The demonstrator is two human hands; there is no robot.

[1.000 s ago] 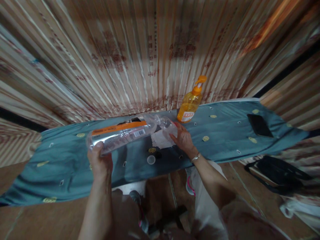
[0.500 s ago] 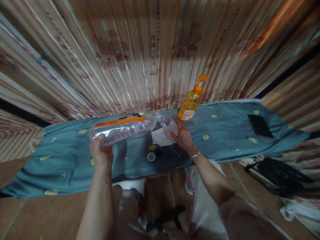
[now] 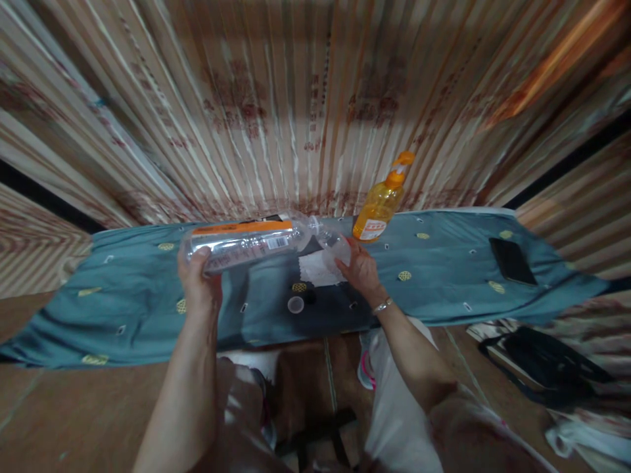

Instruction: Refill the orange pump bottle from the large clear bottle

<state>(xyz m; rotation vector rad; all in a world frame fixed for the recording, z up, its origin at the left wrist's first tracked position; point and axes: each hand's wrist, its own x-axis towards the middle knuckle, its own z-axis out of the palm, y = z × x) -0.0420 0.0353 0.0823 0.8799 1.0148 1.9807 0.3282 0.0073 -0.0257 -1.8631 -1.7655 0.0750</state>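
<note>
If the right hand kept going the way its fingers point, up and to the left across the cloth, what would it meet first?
Probably the clear bottle's neck, just beyond the right hand; the white sheet lies below that line. Depth is unclear.

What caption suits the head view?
Left hand tips a clear bottle toward a cup in the right hand.
</note>
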